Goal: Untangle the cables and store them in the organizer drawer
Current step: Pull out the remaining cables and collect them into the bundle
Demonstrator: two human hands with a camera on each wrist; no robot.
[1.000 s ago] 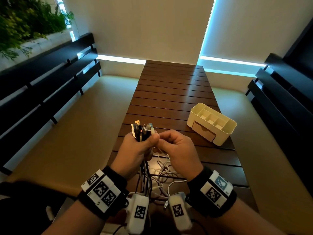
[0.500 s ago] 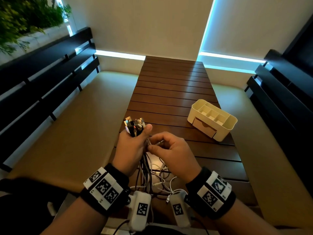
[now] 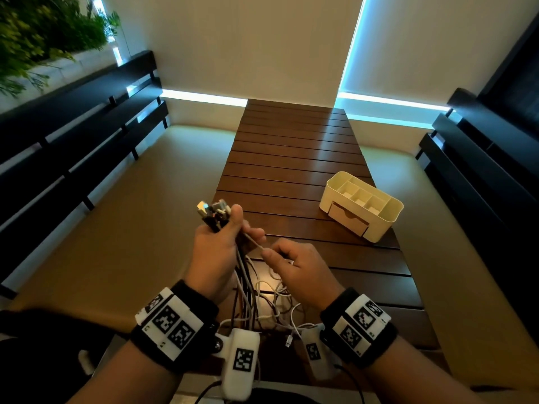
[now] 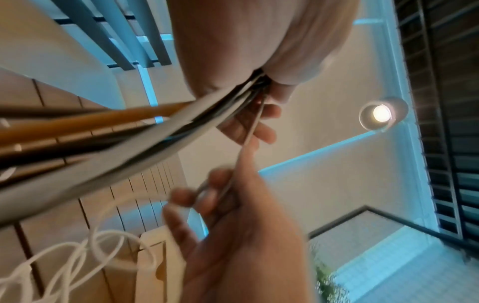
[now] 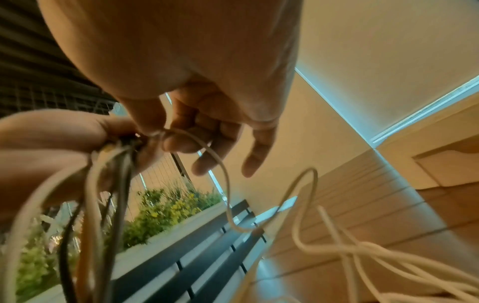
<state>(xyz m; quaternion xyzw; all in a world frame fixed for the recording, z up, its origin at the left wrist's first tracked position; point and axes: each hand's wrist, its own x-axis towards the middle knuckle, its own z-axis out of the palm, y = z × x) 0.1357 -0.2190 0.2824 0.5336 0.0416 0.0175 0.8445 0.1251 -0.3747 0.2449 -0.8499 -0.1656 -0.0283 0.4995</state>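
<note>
One white cable (image 3: 253, 242) pinched in my right hand (image 3: 297, 272) fingers (image 3: 271, 252); runs taut up-left into my left hand (image 3: 214, 252), fist clamped round cable bundle (image 3: 217, 218), plugs up. Cable's long axis: diagonal between hands, right hand nearer its free run. Rest hangs to tangle (image 3: 271, 301) on worktop (image 3: 291, 158). Organizer (image 3: 361, 205) far right, well apart, drawer (image 3: 348, 218) closed. Which loops cross: hidden behind wrists; wrist views blurred.

Slatted wooden table (image 3: 294, 158) between dark benches (image 3: 73, 135), pale wall (image 3: 239, 45).
</note>
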